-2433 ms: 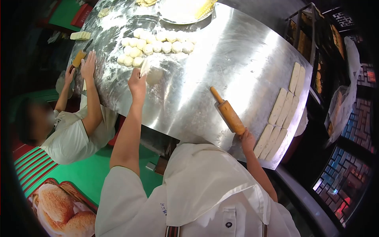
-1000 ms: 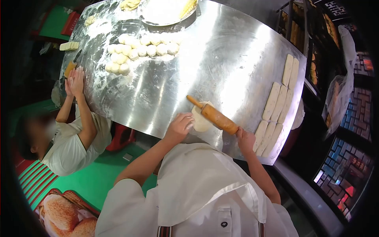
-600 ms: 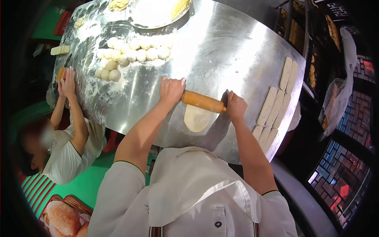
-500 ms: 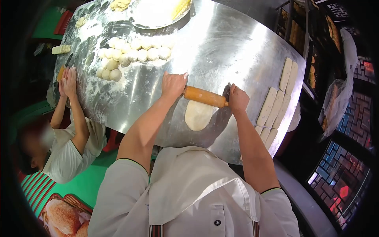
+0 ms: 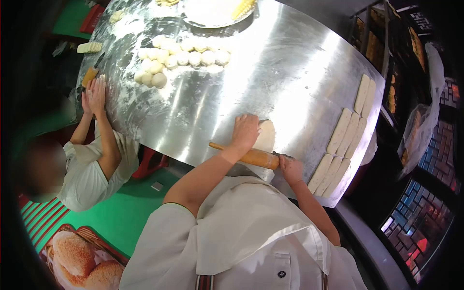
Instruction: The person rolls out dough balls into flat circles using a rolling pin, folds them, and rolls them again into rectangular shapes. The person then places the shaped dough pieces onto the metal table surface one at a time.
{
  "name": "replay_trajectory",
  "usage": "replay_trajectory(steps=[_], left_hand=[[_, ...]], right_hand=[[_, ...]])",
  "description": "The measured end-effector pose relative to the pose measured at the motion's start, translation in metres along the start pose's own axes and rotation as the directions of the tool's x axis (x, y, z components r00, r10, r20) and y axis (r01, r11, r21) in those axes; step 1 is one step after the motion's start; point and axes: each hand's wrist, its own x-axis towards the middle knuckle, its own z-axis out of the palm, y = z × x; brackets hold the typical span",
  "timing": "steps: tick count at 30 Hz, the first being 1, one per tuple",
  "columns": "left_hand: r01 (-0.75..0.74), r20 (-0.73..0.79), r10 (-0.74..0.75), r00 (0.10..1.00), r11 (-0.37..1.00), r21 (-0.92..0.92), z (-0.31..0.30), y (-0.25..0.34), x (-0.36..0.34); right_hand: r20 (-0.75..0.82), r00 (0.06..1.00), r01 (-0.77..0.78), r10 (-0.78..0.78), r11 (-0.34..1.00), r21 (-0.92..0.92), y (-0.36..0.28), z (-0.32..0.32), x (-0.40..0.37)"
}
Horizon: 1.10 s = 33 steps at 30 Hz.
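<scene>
A wooden rolling pin [image 5: 261, 158] lies across a flat oval sheet of dough [image 5: 266, 134] on the steel table. My right hand [image 5: 291, 170] is closed around the pin's right handle. Off the pin, my left hand [image 5: 246, 131] has its fingers curled at the left edge of the dough, the fingertips partly hidden. The pin's left handle [image 5: 216, 145] sticks out free beyond my left forearm. Part of the dough shows beyond the pin, and a paler bit on the near side.
Floured dough balls [image 5: 195, 58] sit in rows at the back left. Long dough strips [image 5: 339, 130] line the right edge. A round tray [image 5: 212, 14] stands at the back. At the left, a co-worker's hands [image 5: 95, 96] press together near another rolling pin [image 5: 90, 76]. Bread [image 5: 72, 253] fills a basket below.
My left hand has left the rolling pin's handle and moved to the dough's edge. The pin has come nearer my body, so the dough now shows beyond it. The view has shifted slightly.
</scene>
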Motion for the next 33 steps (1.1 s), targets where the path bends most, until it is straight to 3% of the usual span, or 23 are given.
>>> replay_trajectory(steps=[1,4,5,7,8,10,11,13,14,16,18,20,22,24,26,28,29,31,33], left_hand=[[0.043,0.138,-0.046,0.989,0.999,0.022,-0.004,-0.004,-0.005],[0.19,-0.018,-0.192,0.981,0.978,-0.09,-0.029,-0.048,-0.038],[0.314,0.027,-0.313,0.949,0.947,-0.062,-0.041,-0.075,-0.044],[0.456,-0.184,-0.462,0.867,0.887,-0.076,-0.067,-0.131,-0.051],[0.475,-0.348,-0.447,0.824,0.88,-0.008,-0.078,-0.164,-0.052],[0.461,-0.398,-0.513,0.76,0.858,-0.226,-0.117,-0.203,-0.044],[0.465,-0.404,-0.518,0.754,0.855,-0.228,-0.136,-0.202,-0.042],[0.24,-0.568,-0.313,0.761,0.95,-0.202,-0.174,-0.191,-0.043],[0.246,-0.572,-0.319,0.756,0.948,-0.204,-0.182,-0.188,-0.05],[0.074,-0.509,-0.025,0.86,0.994,0.078,-0.191,-0.179,-0.074],[0.112,-0.44,-0.046,0.897,0.986,0.125,-0.178,-0.167,-0.11],[0.051,-0.4,-0.006,0.917,0.993,0.103,-0.143,-0.168,-0.146],[0.05,-0.329,-0.044,0.943,0.999,0.01,-0.098,-0.172,-0.178],[0.088,-0.341,-0.08,0.937,0.996,0.006,-0.079,-0.168,-0.187],[0.16,-0.343,-0.16,0.926,0.987,-0.029,-0.078,-0.167,-0.172],[0.162,-0.396,-0.167,0.903,0.986,-0.047,-0.085,-0.176,-0.137],[0.16,-0.443,-0.171,0.88,0.985,-0.061,-0.09,-0.182,-0.117],[0.16,-0.498,-0.147,0.855,0.987,-0.015,-0.097,-0.192,-0.078],[0.184,-0.514,-0.179,0.839,0.982,-0.042,-0.1,-0.189,-0.043]], right_hand=[[0.059,0.998,-0.021,0.022,1.0,-0.015,0.001,-0.003,-0.002],[0.08,0.995,-0.057,0.062,0.996,-0.067,0.008,-0.012,-0.018],[0.079,0.995,-0.05,0.056,0.997,-0.065,0.013,-0.011,-0.023],[0.061,0.982,-0.182,0.179,0.982,0.049,0.025,-0.005,-0.037],[0.065,0.983,-0.176,0.173,0.983,0.048,0.027,-0.004,-0.042],[0.066,0.947,-0.319,0.315,0.945,0.068,0.033,-0.005,-0.044],[0.066,0.95,-0.309,0.305,0.949,0.067,0.04,0.001,-0.044],[0.058,0.932,-0.362,0.358,0.929,0.082,0.051,0.014,-0.046],[0.06,0.935,-0.354,0.35,0.932,0.08,0.054,0.016,-0.046],[0.088,0.916,-0.401,0.392,0.904,0.149,0.054,0.018,-0.041],[0.059,0.922,-0.388,0.383,0.915,0.114,0.067,0.032,-0.045],[0.024,0.928,-0.373,0.372,0.924,0.081,0.068,0.031,-0.043],[0.176,0.873,-0.483,0.454,0.857,0.183,0.052,0.011,-0.035],[0.136,0.9,-0.431,0.413,0.889,0.154,0.058,0.016,-0.036],[0.096,0.922,-0.384,0.374,0.916,0.118,0.063,0.025,-0.04],[-0.089,0.983,-0.167,0.158,0.982,-0.094,0.066,0.029,-0.04],[-0.092,0.984,-0.159,0.15,0.982,-0.097,0.064,0.026,-0.036],[0.06,0.924,-0.382,0.378,0.906,0.179,0.058,0.021,-0.032],[0.007,0.952,-0.306,0.307,0.942,0.136,0.06,0.022,-0.034]])
